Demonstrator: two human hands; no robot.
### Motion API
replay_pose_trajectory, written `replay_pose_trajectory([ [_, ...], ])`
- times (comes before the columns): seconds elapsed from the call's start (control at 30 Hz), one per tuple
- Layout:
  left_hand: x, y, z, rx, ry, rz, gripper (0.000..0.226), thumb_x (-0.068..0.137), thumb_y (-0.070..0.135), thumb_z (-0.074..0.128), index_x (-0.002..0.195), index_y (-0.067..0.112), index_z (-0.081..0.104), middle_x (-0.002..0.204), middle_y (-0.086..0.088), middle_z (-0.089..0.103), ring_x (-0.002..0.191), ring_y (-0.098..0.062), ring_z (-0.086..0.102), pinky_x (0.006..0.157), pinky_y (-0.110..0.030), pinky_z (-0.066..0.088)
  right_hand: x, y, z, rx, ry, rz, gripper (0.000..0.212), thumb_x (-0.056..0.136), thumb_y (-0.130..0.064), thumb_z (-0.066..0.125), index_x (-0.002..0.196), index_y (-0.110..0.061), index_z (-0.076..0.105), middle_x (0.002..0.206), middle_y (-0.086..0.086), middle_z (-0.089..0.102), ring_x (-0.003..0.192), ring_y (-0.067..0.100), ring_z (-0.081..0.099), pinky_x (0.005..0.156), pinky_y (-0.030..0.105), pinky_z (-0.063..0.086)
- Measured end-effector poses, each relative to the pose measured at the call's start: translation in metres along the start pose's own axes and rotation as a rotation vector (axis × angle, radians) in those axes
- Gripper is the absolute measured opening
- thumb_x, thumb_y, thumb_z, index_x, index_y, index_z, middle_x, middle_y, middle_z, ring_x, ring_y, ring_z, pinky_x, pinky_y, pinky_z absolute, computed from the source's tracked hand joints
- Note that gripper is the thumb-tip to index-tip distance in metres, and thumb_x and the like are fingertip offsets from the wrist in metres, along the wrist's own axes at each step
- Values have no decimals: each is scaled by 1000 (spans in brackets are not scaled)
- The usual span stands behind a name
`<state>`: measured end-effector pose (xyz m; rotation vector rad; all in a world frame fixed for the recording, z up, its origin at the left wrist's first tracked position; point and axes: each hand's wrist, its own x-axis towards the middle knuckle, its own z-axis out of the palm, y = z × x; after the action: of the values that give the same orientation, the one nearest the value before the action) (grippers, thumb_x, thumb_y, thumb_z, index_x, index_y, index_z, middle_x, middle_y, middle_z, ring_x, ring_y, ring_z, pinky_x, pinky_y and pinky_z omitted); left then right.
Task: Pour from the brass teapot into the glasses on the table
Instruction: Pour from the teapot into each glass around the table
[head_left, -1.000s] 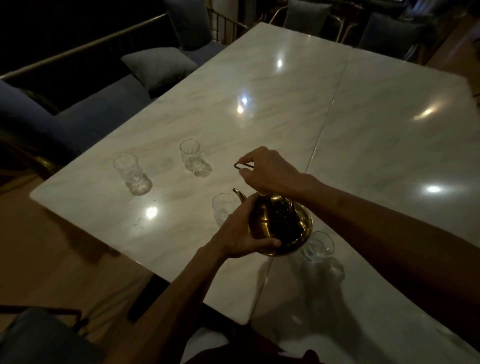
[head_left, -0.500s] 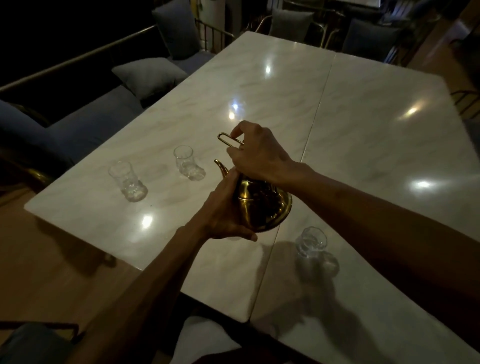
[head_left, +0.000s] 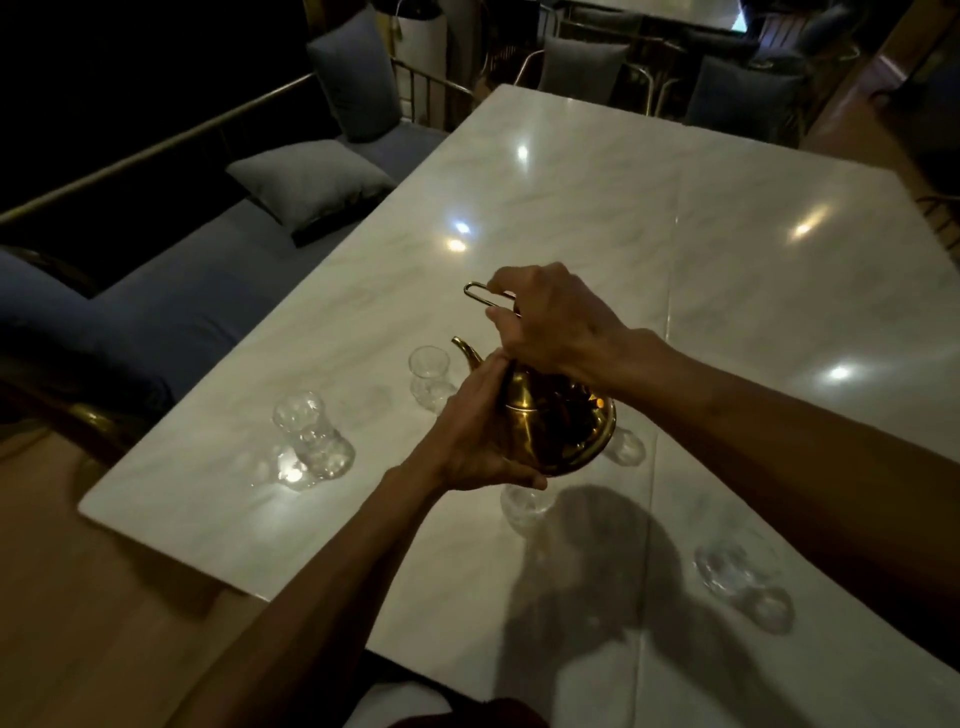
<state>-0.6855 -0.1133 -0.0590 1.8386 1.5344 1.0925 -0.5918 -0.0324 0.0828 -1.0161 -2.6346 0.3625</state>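
While held above pale marble desk (head_left: 597, 208), round brass teapot (head_left: 558, 428) tilts, spout toward small clear glass (head_left: 428, 371). Left hand (head_left: 475, 441) cups teapot's belly; right hand (head_left: 553, 325) grips wire handle (head_left: 480, 293). More glasses near teapot: ribbed one (head_left: 311, 439) left, another (head_left: 737, 569) right.

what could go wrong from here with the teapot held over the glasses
The brass teapot is held in the air by the left hand and right hand. Its spout sits beside, not over, the nearest clear glass, so tea may hit the white marble table. Two glasses hidden beneath could get knocked.
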Motion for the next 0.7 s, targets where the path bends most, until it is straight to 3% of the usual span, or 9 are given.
replay_pose_trajectory([
  [0.17,5,-33,-24,-96,-47,-33,124,58,39,96,153,29,19,155,5,36,141,-12,40,115,-40,42,44,-15,22,-38,-74,20,36,89,-26,61,121,-9,64,116,16,68,99,32,66,82,38,55],
  [0.3,9,-57,-32,-161,-92,-87,120,59,38,96,149,41,17,154,12,36,136,2,38,110,-15,36,67,-21,40,-86,-123,58,35,90,-25,61,120,-8,66,114,16,68,96,31,66,79,35,55],
  [0.37,12,-67,-31,-183,-114,-102,119,59,36,97,149,39,19,150,15,38,129,9,40,104,-7,34,76,-21,48,-105,-142,74,34,89,-25,62,117,-6,67,111,17,69,94,31,67,80,39,57],
  [0.53,16,-85,-30,-233,-132,-132,118,60,34,97,151,34,21,145,20,39,126,18,39,102,-2,35,94,-18,64,-114,-192,105,32,90,-24,62,114,-4,67,107,15,69,91,28,67,78,33,56],
  [0.7,21,-98,-31,-251,-143,-160,118,61,33,96,149,41,19,143,25,39,125,22,38,100,0,34,112,-17,76,-133,-231,145,30,87,-22,63,110,-3,66,104,16,68,89,30,66,80,42,57],
])
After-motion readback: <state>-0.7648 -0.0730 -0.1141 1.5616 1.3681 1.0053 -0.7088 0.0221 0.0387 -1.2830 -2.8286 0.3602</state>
